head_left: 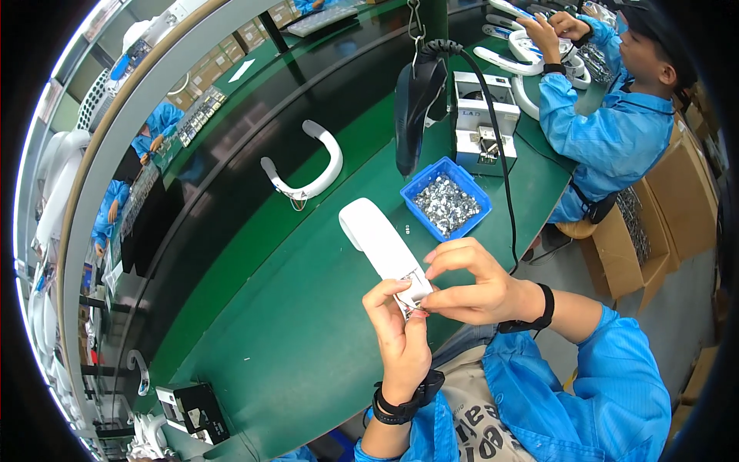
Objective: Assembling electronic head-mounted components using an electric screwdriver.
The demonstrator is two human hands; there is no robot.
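Gripping the near end of a long white plastic piece [382, 245], the left hand [400, 335] is rising from the lower edge of the head view, its fingers [379, 296] closed around the piece's underside. The right hand [469, 289] is coming in from the right, its fingers [445, 258] pinched together on a small metal part [412, 286] at that same end, touching the left thumb. The white piece is slanting up and away from the fingers, over the green counter [308, 339]. Beyond the fingertips, just past the far end of the piece, a blue tray [445, 198] of small metal bits is sitting on the counter, with a black tool [416, 108] hanging above it. Farther out to the left of the fingers, a white curved band [306, 165] is lying on the counter. Well beyond, at the upper right, another person in a blue coat [616, 131] is handling similar white bands.
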